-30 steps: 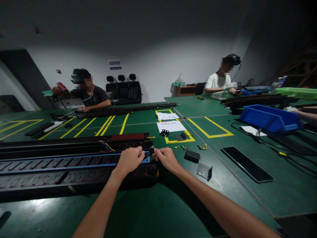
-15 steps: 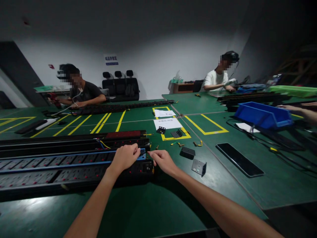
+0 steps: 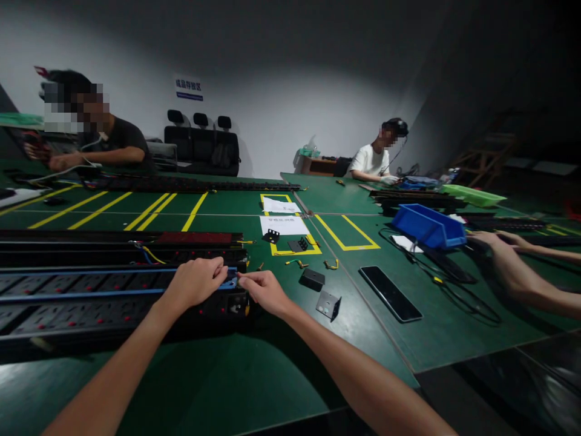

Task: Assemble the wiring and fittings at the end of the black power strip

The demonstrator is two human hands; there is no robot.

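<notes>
Right hand (image 3: 267,289) now nearer end of blue-edged strip (image 3: 113,282), pinched, left hand (image 3: 194,282) curled atop, contents unclear

Person's own arms: bare hands, bare forearms.
Left hand (image 3: 195,281) and right hand (image 3: 267,292) uncovered from fingers to wrist; left forearm (image 3: 115,363) and right forearm (image 3: 347,366) likewise bare to the edge of view, smooth in outline, slender at the wrist, broadening toward the elbow. Torso clothing out of view.

Left hand (image 3: 196,283) lies over the blue-edged strip (image 3: 106,283), right hand (image 3: 267,292) at its end
</notes>
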